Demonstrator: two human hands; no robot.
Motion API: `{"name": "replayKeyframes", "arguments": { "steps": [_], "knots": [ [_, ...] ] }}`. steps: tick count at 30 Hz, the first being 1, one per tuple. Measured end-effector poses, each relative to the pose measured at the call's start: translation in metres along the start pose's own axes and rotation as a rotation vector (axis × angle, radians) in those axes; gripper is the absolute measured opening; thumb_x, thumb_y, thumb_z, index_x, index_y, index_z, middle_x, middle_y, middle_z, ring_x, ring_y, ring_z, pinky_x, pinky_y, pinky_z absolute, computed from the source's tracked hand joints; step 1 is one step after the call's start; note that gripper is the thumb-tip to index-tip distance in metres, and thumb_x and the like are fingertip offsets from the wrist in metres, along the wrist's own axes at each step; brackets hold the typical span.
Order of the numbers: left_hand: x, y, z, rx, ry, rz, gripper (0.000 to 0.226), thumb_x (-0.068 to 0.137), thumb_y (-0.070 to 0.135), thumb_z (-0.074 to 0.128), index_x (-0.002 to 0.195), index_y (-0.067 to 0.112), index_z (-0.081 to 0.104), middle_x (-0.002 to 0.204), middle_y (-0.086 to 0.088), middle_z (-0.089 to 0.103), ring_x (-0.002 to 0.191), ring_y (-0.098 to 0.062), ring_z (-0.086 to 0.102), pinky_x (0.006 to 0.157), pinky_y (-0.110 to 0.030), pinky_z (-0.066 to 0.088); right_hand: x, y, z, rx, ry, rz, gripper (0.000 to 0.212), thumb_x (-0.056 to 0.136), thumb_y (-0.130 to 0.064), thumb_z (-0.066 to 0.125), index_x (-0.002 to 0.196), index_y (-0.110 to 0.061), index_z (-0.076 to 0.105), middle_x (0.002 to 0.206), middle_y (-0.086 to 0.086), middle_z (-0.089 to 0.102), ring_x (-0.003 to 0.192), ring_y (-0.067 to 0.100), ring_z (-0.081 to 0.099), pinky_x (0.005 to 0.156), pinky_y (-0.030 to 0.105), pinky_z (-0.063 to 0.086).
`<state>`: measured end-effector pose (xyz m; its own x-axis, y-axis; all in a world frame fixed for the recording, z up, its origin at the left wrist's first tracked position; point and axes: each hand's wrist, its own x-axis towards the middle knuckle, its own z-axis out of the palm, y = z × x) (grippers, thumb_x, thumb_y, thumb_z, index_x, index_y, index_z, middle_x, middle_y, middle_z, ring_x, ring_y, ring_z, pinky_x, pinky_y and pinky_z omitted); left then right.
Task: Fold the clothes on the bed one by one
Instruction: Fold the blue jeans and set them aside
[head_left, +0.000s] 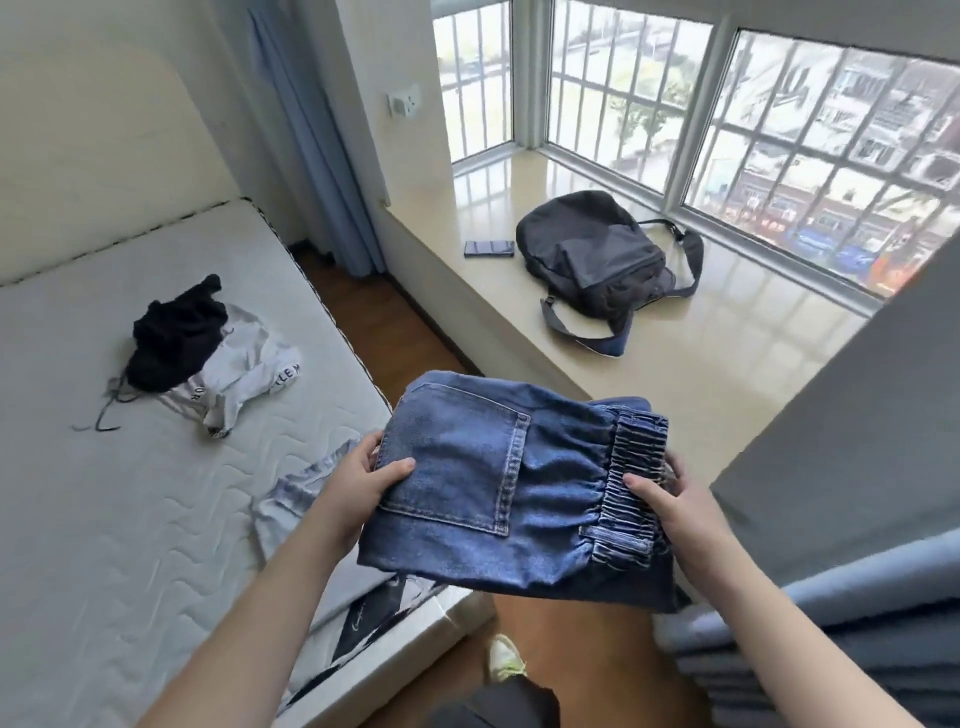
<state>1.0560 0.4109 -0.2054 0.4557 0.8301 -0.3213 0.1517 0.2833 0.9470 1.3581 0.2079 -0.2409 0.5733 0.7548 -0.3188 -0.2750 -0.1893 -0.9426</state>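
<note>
Folded blue jeans (498, 493), back pocket and elastic waistband up, are gripped by left hand (358, 480) and right hand (675, 506); thumbs on top, other fingers hidden beneath.

Bare quilted mattress (156, 493): black garment (174, 338) heaped partly over a white lettered garment (244, 379) mid-surface; pale grey garment (298, 488) at the near right edge. Window ledge (727, 353): dark backpack (597, 260), phone (489, 248) beside it.
</note>
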Motion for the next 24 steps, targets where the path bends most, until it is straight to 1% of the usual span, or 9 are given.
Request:
{"name": "replayKeyframes", "arguments": {
  "steps": [3, 5, 9, 13, 16, 18, 21, 22, 24],
  "knots": [
    [0.025, 0.005, -0.007, -0.015, 0.048, -0.001, 0.045, 0.078, 0.013, 0.071, 0.121, 0.02, 0.06, 0.111, -0.013, 0.071, 0.102, -0.031, 0.068, 0.09, -0.045, 0.053, 0.035, -0.01, 0.016, -0.024, -0.051, -0.013, 0.051, 0.08, -0.02, 0.078, 0.125, -0.032, 0.058, 0.114, 0.003, 0.072, 0.105, 0.027, 0.069, 0.091, 0.05, 0.054],
    [0.045, 0.009, -0.013, -0.03, 0.089, -0.002, 0.047, 0.075, 0.017, 0.073, 0.119, 0.021, 0.061, 0.109, -0.015, 0.071, 0.1, -0.032, 0.068, 0.091, -0.048, 0.053, 0.06, -0.019, 0.027, -0.04, -0.076, -0.039, 0.044, 0.085, -0.013, 0.074, 0.123, -0.03, 0.059, 0.111, 0.004, 0.073, 0.104, 0.027, 0.069, 0.087, 0.046, 0.056],
    [0.075, 0.012, -0.029, -0.04, 0.124, -0.003, 0.044, 0.082, 0.007, 0.072, 0.122, 0.02, 0.059, 0.109, -0.016, 0.071, 0.104, -0.035, 0.066, 0.093, -0.048, 0.052, 0.098, -0.032, 0.048, -0.071, -0.122, -0.039, 0.045, 0.086, -0.011, 0.072, 0.127, -0.022, 0.057, 0.112, 0.007, 0.073, 0.103, 0.026, 0.069, 0.09, 0.048, 0.055],
    [0.097, 0.02, -0.039, -0.06, 0.176, -0.009, 0.04, 0.086, 0.0, 0.067, 0.12, 0.02, 0.06, 0.106, -0.015, 0.072, 0.1, -0.033, 0.067, 0.09, -0.044, 0.053, 0.132, -0.046, 0.068, -0.088, -0.163, -0.014, 0.042, 0.088, -0.006, 0.069, 0.126, -0.018, 0.057, 0.112, 0.013, 0.071, 0.104, 0.032, 0.068, 0.092, 0.052, 0.053],
    [0.116, 0.024, -0.044, -0.087, 0.236, -0.019, 0.04, 0.086, -0.002, 0.066, 0.121, 0.017, 0.059, 0.108, -0.018, 0.071, 0.1, -0.034, 0.067, 0.09, -0.045, 0.053, 0.165, -0.056, 0.084, -0.094, -0.207, 0.012, 0.042, 0.089, -0.004, 0.067, 0.128, -0.016, 0.056, 0.114, 0.016, 0.07, 0.104, 0.032, 0.068, 0.092, 0.05, 0.054],
    [0.129, 0.023, -0.046, -0.104, 0.28, -0.025, 0.04, 0.086, -0.002, 0.065, 0.121, 0.016, 0.059, 0.109, -0.019, 0.07, 0.098, -0.033, 0.067, 0.089, -0.045, 0.053, 0.191, -0.062, 0.093, -0.095, -0.251, 0.025, 0.043, 0.09, -0.003, 0.066, 0.129, -0.016, 0.055, 0.115, 0.015, 0.07, 0.103, 0.031, 0.068, 0.089, 0.045, 0.056],
    [0.152, 0.024, -0.047, -0.126, 0.321, -0.035, 0.042, 0.086, -0.002, 0.065, 0.123, 0.016, 0.058, 0.111, -0.017, 0.07, 0.1, -0.03, 0.067, 0.089, -0.043, 0.053, 0.236, -0.068, 0.105, -0.113, -0.318, 0.003, 0.039, 0.089, -0.003, 0.067, 0.122, -0.021, 0.058, 0.107, 0.007, 0.074, 0.093, 0.02, 0.072, 0.07, 0.027, 0.058],
    [0.159, 0.026, -0.047, -0.125, 0.33, -0.038, 0.043, 0.086, -0.002, 0.066, 0.124, 0.016, 0.058, 0.112, -0.016, 0.07, 0.101, -0.029, 0.067, 0.089, -0.042, 0.053, 0.252, -0.07, 0.108, -0.126, -0.346, -0.008, 0.039, 0.088, -0.004, 0.068, 0.121, -0.023, 0.059, 0.105, 0.005, 0.074, 0.092, 0.017, 0.072, 0.068, 0.023, 0.057],
    [0.174, 0.031, -0.045, -0.13, 0.365, -0.052, 0.044, 0.086, -0.002, 0.066, 0.126, 0.016, 0.057, 0.113, -0.014, 0.07, 0.102, -0.028, 0.068, 0.087, -0.04, 0.054, 0.285, -0.076, 0.113, -0.155, -0.41, -0.016, 0.041, 0.088, -0.009, 0.071, 0.122, -0.027, 0.059, 0.106, 0.001, 0.074, 0.094, 0.017, 0.072, 0.07, 0.023, 0.057]
  ]
}}
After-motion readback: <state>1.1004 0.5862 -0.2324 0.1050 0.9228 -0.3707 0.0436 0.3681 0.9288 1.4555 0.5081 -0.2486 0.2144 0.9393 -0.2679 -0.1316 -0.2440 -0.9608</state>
